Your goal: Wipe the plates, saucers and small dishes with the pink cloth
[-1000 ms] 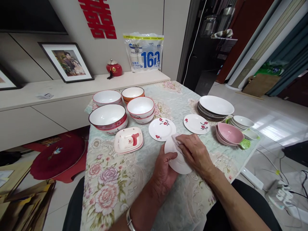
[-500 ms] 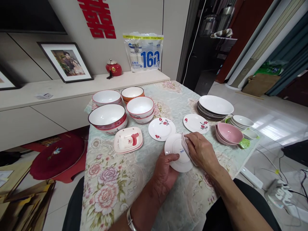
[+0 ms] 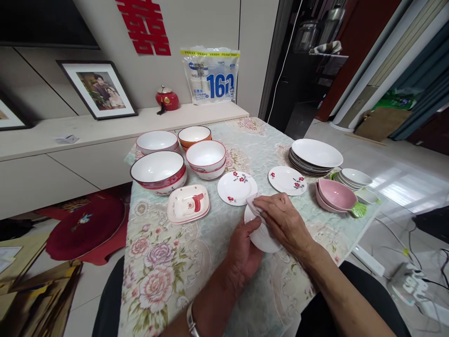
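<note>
Now | left hand (image 3: 245,250) grips small plate (image 3: 263,238) | right hand (image 3: 284,222) presses cloth (image 3: 253,204)

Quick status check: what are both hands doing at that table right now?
Left hand grips small white plate. Right hand presses cloth onto it. Flowered plate sits close ahead, not touching.
</note>
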`<act>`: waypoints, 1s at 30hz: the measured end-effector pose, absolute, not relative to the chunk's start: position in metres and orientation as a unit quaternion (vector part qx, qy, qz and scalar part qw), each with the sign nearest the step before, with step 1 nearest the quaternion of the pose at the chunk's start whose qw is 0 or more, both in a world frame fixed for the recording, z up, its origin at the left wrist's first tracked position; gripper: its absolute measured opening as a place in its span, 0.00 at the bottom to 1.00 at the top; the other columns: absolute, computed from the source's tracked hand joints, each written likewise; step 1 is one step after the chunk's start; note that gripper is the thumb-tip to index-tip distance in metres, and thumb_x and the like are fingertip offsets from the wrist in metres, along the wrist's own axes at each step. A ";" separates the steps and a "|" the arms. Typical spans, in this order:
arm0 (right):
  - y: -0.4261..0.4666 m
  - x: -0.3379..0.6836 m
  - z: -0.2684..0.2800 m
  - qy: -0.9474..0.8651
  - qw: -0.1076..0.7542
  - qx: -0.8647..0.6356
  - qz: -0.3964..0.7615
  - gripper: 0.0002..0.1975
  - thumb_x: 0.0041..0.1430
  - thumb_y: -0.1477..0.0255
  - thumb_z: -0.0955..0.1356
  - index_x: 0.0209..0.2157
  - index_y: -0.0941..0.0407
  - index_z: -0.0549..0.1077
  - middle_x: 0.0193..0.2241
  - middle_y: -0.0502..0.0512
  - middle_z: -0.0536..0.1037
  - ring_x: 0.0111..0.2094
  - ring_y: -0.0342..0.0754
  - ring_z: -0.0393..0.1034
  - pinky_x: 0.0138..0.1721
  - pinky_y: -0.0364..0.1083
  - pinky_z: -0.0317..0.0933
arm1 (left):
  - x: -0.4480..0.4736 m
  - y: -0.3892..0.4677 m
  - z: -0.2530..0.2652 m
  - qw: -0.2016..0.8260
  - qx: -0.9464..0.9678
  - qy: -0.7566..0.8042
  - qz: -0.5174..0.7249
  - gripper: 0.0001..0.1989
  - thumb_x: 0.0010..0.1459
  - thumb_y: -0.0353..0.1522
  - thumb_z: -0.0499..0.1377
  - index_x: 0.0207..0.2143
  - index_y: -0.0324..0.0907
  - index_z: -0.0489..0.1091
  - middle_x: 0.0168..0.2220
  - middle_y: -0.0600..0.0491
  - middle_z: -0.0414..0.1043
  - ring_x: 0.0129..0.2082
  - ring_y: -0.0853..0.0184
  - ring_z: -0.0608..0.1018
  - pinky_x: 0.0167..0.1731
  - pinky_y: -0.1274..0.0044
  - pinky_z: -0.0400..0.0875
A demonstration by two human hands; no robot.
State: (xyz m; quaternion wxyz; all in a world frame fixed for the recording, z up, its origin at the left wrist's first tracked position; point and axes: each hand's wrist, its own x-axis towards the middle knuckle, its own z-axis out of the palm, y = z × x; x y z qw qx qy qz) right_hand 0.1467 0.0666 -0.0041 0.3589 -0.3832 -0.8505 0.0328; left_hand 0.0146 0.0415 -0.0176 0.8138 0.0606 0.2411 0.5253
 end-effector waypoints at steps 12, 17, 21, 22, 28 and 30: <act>0.071 0.162 -0.021 -0.748 0.304 -0.590 0.007 0.13 0.68 0.71 0.61 0.46 0.57 0.76 0.37 0.61 0.74 0.36 0.52 0.71 0.37 0.51 0.67 | 0.011 0.042 -0.015 0.787 0.070 0.299 0.534 0.30 0.40 0.20 0.60 0.49 0.42 0.70 0.38 0.52 0.79 0.42 0.57 0.79 0.47 0.65 0.70; 0.061 0.145 -0.011 -0.819 0.361 -0.446 0.018 0.18 0.67 0.75 0.62 0.57 0.56 0.66 0.44 0.62 0.76 0.44 0.55 0.69 0.45 0.55 0.66 | 0.011 0.040 -0.014 0.802 0.045 0.284 0.523 0.29 0.39 0.20 0.60 0.47 0.43 0.71 0.39 0.53 0.79 0.36 0.63 0.78 0.43 0.71 0.69; 0.059 0.139 -0.005 -0.866 0.348 -0.354 0.063 0.18 0.67 0.78 0.61 0.56 0.55 0.66 0.49 0.60 0.76 0.45 0.53 0.67 0.46 0.55 0.66 | 0.010 0.040 -0.014 0.827 -0.014 0.271 0.492 0.14 0.41 0.23 0.60 0.35 0.36 0.74 0.29 0.52 0.76 0.28 0.67 0.76 0.34 0.75 0.68; 0.061 0.141 -0.005 -0.867 0.340 -0.360 0.055 0.17 0.67 0.78 0.61 0.56 0.55 0.67 0.50 0.61 0.75 0.46 0.53 0.67 0.47 0.55 0.66 | 0.010 0.041 -0.015 0.828 -0.032 0.275 0.488 0.12 0.42 0.24 0.60 0.33 0.35 0.74 0.28 0.51 0.76 0.27 0.67 0.76 0.34 0.75 0.68; 0.070 0.162 -0.014 -0.812 0.284 -0.511 0.007 0.15 0.68 0.73 0.62 0.53 0.59 0.72 0.44 0.64 0.75 0.45 0.54 0.71 0.45 0.53 0.68 | 0.013 0.046 -0.015 0.809 -0.051 0.295 0.506 0.15 0.57 0.32 0.57 0.45 0.35 0.74 0.35 0.47 0.81 0.36 0.59 0.80 0.44 0.68 0.71; 0.069 0.166 -0.015 -0.787 0.252 -0.564 -0.001 0.15 0.68 0.72 0.62 0.51 0.58 0.73 0.40 0.62 0.75 0.39 0.53 0.73 0.40 0.51 0.69 | 0.014 0.046 -0.015 0.806 -0.049 0.293 0.512 0.17 0.59 0.34 0.56 0.48 0.35 0.73 0.37 0.47 0.81 0.39 0.58 0.80 0.47 0.67 0.71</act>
